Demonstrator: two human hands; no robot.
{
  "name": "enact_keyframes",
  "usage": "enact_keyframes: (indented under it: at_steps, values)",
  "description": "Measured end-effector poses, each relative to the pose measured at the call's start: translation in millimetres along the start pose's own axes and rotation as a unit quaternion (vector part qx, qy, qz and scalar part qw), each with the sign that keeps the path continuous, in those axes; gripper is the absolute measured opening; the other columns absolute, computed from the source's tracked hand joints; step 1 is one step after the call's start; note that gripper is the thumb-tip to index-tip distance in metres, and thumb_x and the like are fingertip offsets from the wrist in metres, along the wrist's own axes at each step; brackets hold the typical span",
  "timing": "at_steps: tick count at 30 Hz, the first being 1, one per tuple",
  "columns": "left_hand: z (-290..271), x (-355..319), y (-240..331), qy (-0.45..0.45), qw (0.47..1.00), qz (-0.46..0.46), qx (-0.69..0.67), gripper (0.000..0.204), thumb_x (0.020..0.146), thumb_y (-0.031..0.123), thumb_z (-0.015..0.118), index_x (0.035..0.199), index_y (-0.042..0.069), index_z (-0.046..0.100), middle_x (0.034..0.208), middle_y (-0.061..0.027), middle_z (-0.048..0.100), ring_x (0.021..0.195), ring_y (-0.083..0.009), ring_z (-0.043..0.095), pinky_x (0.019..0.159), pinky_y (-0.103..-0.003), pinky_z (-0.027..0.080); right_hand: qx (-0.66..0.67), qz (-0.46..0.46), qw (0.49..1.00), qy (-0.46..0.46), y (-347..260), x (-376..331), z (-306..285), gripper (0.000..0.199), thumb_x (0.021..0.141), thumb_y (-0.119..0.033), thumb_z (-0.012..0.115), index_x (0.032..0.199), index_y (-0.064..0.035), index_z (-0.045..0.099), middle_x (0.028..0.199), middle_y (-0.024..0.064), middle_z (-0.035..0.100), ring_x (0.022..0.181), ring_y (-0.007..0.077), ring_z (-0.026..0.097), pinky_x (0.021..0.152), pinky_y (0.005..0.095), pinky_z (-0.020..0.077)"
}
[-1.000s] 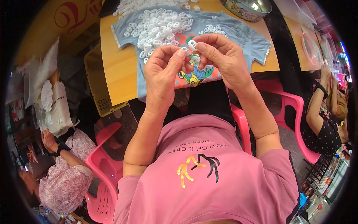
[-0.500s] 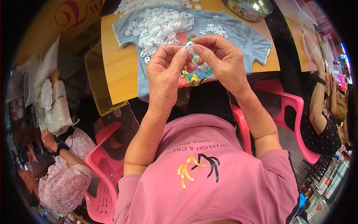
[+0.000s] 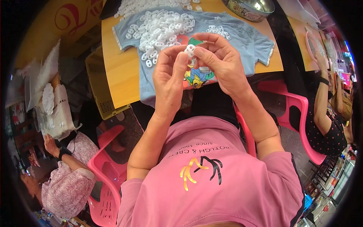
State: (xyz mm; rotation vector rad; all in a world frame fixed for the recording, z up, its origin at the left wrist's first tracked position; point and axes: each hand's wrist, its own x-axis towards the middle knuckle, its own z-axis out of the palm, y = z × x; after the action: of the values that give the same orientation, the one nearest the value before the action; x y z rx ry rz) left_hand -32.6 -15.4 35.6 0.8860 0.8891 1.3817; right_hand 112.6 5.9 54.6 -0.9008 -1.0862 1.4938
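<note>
Over the near part of a blue T-shirt (image 3: 242,45), my two hands meet at a small white plastic piece (image 3: 190,49) with holes in it. My right hand (image 3: 223,62) pinches it between thumb and index finger, the other fingers curled. My left hand (image 3: 169,73) is closed at the piece's left side, thumb and fingertips against it. Just beyond my left hand lies a heap of white two-holed oval pieces (image 3: 162,32) on the shirt. A smaller group of such pieces (image 3: 218,32) rests beyond my right hand.
The shirt covers much of a wooden table (image 3: 121,81). More white pieces (image 3: 147,4) lie at its far edge, beside a round metal tin (image 3: 249,9). Pink chairs (image 3: 104,189) stand at both sides. One person (image 3: 70,185) sits at left, another (image 3: 325,125) at right.
The white piece has turned between my fingertips, now showing a hole toward me. My left thumb has drawn slightly back and down; both hands shifted a little left.
</note>
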Motion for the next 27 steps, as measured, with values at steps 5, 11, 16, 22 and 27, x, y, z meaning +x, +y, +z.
enact_keyframes:
  at_steps: [5,11,16,22,27]
  values:
    - [-9.8,-4.7,-3.8,-0.094,0.990,0.061,0.083,0.043,0.104,0.033,0.042,0.122,-0.003,0.056,0.125,-0.0109,0.053,0.120,-0.0183,0.048,0.103,-0.031,0.036,0.124,0.072,0.989,-0.044,1.2,-6.7,6.7,0.057,0.092,-0.007,0.062,0.142,-0.0036,0.035,0.103,0.0086,0.064,0.081,0.0128,0.062,0.072,0.0254,0.0530]
    - [-20.2,-13.3,-5.1,-0.110,0.990,0.082,-0.025,0.046,0.101,0.039,0.047,0.115,-0.003,0.060,0.123,-0.0127,0.055,0.127,-0.0274,0.046,0.105,-0.038,0.037,0.196,0.115,0.970,-0.087,10.2,-13.7,26.4,0.071,0.091,-0.005,0.065,0.149,-0.0080,0.024,0.106,0.0092,0.065,0.092,0.0140,0.064,0.077,0.0277,0.0549]
    - [-25.4,-16.0,-4.1,-0.095,0.989,0.067,-0.092,0.039,0.097,0.037,0.055,0.107,0.001,0.065,0.115,-0.0086,0.058,0.126,-0.0286,0.047,0.105,-0.044,0.039,0.201,0.084,0.970,-0.110,8.3,-14.8,31.1,0.073,0.090,-0.003,0.065,0.149,-0.0060,0.022,0.105,0.0110,0.064,0.096,0.0160,0.064,0.085,0.0288,0.0538]
    - [-29.9,-14.9,-6.0,-0.094,0.988,0.058,-0.105,0.037,0.097,0.036,0.057,0.108,0.002,0.066,0.115,-0.0089,0.058,0.123,-0.0273,0.050,0.100,-0.041,0.044,0.234,0.080,0.965,-0.085,11.5,-16.9,40.1,0.073,0.089,-0.006,0.067,0.146,-0.0027,0.022,0.105,0.0082,0.065,0.097,0.0122,0.061,0.078,0.0261,0.0514]
    - [-34.5,-16.7,3.4,-0.077,0.992,0.057,-0.084,0.033,0.097,0.030,0.058,0.113,0.001,0.063,0.109,-0.0108,0.060,0.118,-0.0247,0.052,0.096,-0.039,0.046,0.177,0.081,0.977,-0.091,6.2,-17.0,40.7,0.063,0.090,-0.008,0.066,0.142,-0.0002,0.030,0.099,0.0078,0.065,0.088,0.0118,0.062,0.076,0.0257,0.0519]
